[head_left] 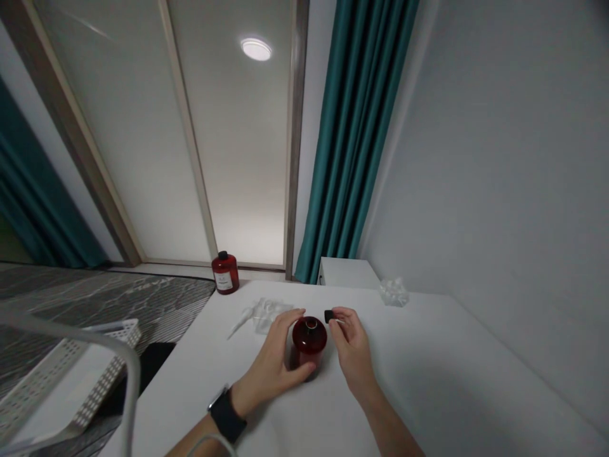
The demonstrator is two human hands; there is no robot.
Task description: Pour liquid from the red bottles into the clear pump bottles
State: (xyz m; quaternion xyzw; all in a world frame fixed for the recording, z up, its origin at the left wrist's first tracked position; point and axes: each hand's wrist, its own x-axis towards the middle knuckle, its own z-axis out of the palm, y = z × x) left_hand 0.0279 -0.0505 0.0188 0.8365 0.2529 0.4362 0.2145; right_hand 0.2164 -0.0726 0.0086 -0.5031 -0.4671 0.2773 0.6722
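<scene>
A black wristwatch (227, 416) with a broad strap and a squared case sat on the left wrist (236, 403), a thin pale cord (214, 438) curved across the left forearm (195, 446), and the right forearm (392, 425) was bare

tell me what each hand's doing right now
Left hand: closed around the dark red bottle.
Right hand: pinching a small black cap.

Dark red bottle (309, 339), teal curtain (356, 139)
</scene>
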